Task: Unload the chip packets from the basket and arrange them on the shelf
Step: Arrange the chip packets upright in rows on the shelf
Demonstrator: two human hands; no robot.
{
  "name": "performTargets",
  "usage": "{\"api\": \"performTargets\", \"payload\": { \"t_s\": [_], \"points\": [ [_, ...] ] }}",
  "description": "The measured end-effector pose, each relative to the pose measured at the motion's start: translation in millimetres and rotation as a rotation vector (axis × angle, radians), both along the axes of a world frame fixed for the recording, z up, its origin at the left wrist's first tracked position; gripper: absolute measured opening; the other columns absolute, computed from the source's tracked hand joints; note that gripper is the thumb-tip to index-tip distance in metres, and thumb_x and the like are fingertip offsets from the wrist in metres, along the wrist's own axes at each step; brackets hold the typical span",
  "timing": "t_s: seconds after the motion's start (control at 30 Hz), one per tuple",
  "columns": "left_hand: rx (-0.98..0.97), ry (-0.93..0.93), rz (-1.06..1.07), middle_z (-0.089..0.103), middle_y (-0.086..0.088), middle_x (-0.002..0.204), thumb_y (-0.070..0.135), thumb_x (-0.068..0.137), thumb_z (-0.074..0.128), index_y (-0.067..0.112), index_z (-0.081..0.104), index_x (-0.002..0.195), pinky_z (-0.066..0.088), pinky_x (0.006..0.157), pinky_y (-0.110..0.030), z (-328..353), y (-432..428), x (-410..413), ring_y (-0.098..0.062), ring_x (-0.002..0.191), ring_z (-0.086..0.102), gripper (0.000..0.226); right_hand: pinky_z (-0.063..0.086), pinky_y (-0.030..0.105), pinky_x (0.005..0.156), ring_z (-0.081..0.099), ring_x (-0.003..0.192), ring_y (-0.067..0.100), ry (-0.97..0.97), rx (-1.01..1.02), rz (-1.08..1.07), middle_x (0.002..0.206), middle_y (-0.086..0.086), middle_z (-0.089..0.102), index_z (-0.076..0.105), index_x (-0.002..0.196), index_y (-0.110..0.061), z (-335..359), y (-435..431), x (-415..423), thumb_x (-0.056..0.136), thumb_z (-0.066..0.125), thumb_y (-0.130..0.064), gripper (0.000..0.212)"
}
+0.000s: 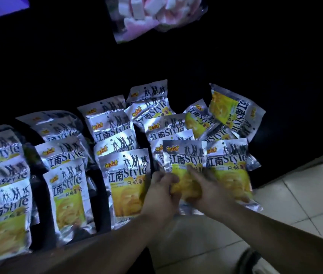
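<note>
Several silver and yellow chip packets stand in rows on a dark shelf. Both hands hold one chip packet at the front of the right-hand row. My left hand grips its lower left side. My right hand grips its lower right part, with fingers curled over the yellow print. Another packet stands just right of it, and one more packet stands to its left. Loose tilted packets lie behind at the right. No basket is in view.
A clear bag of pink and white sweets hangs above the shelf. Light floor tiles show at the lower right, beyond the shelf's edge. The back of the shelf is dark.
</note>
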State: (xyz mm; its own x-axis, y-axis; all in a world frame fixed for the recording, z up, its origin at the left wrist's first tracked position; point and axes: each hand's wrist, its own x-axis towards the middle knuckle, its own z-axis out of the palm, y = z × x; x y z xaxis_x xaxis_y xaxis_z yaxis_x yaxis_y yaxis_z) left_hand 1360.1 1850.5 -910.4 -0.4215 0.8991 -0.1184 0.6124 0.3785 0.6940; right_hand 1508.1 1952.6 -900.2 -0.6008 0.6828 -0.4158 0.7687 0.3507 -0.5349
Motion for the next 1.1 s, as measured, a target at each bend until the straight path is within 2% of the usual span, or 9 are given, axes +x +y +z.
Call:
{"api": "performTargets", "payload": {
  "t_s": [0.1,0.2,0.4,0.5,0.63,0.8,0.93,1.03,1.1],
  "points": [
    [-0.084,0.182,-0.086,0.028,0.000,0.153,0.019,0.083,0.075,0.035,0.055,0.130,0.040,0.110,-0.027,0.9,-2.7,-0.9,-0.019,0.137,0.036,0.054,0.049,0.029,0.089,0.045,0.141,0.030,-0.031,0.139,0.052,0.170,0.001,-0.007,-0.003,0.154,-0.058,-7.1,-2.2,-9.9,0.088,0.075,-0.026,0.107],
    [-0.072,0.381,-0.141,0.039,-0.003,0.143,0.019,0.068,0.080,0.034,0.060,0.122,0.049,0.102,-0.041,6.2,-6.7,-6.6,-0.027,0.129,0.043,0.059,0.049,0.028,0.079,0.035,0.147,0.030,-0.014,0.152,0.070,0.169,-0.004,-0.018,-0.001,0.154,-0.058,-8.3,2.1,-15.9,0.085,0.066,0.000,0.112],
    [-0.155,0.168,-0.155,0.031,0.006,0.134,0.026,0.089,0.066,0.036,0.054,0.137,0.047,0.105,-0.027,-6.3,-11.2,-9.0,-0.015,0.128,0.048,0.050,0.057,0.040,0.093,0.020,0.153,0.032,0.079,0.218,0.055,0.166,-0.010,-0.020,0.003,0.148,-0.062,-29.0,4.2,-28.4,0.076,0.076,0.002,0.121],
    [-0.140,0.148,-0.133,0.026,0.004,0.145,0.027,0.090,0.061,0.039,0.043,0.146,0.046,0.109,-0.031,-3.6,-7.5,-10.1,-0.021,0.135,0.044,0.059,0.055,0.038,0.095,0.040,0.143,0.032,0.185,0.241,0.047,0.164,-0.007,-0.004,0.017,0.147,-0.057,-35.1,18.2,-31.6,0.069,0.087,-0.007,0.116],
    [-0.161,0.167,-0.138,0.025,0.002,0.141,0.029,0.091,0.060,0.043,0.025,0.156,0.045,0.108,-0.028,0.1,-7.1,-10.1,-0.021,0.133,0.045,0.075,0.055,0.021,0.081,0.059,0.120,0.018,0.317,0.152,0.047,0.161,-0.016,-0.003,0.025,0.144,-0.062,-39.1,26.6,-21.6,0.074,0.087,-0.018,0.103],
    [-0.250,0.151,-0.145,0.031,0.000,0.144,0.027,0.094,0.058,0.043,0.008,0.161,0.047,0.105,-0.033,-3.2,-7.5,-13.2,-0.023,0.135,0.044,0.085,0.055,0.035,0.097,0.038,0.139,0.009,0.355,0.116,0.036,0.164,-0.022,-0.007,0.026,0.146,-0.061,-40.9,24.0,-14.8,0.085,0.081,-0.023,0.091],
    [-0.287,0.101,-0.151,0.033,0.000,0.144,0.024,0.092,0.058,0.045,0.003,0.160,0.054,0.094,-0.038,-8.2,-12.9,-9.5,-0.027,0.136,0.045,0.090,0.052,0.042,0.103,0.025,0.153,0.017,0.334,0.054,0.058,0.168,-0.019,0.000,0.024,0.151,-0.058,-44.9,28.4,-17.6,0.088,0.078,-0.019,0.092],
    [-0.266,0.120,-0.141,0.040,-0.001,0.138,0.028,0.093,0.059,0.042,0.007,0.161,0.054,0.094,-0.037,-7.9,-10.8,-7.7,-0.026,0.132,0.049,0.087,0.045,0.043,0.112,0.015,0.156,0.015,0.351,0.021,0.062,0.170,-0.012,0.003,0.029,0.153,-0.054,-40.0,33.2,-16.1,0.090,0.076,-0.019,0.085],
    [-0.216,0.130,-0.133,0.045,-0.001,0.131,0.030,0.093,0.059,0.039,0.016,0.160,0.052,0.101,-0.038,-4.0,-11.0,-6.5,-0.029,0.142,0.036,0.080,0.045,0.042,0.112,0.020,0.154,0.016,0.372,0.005,0.055,0.169,-0.009,0.012,0.034,0.154,-0.048,-31.2,34.5,-12.0,0.093,0.075,-0.020,0.079]
  ]
}}
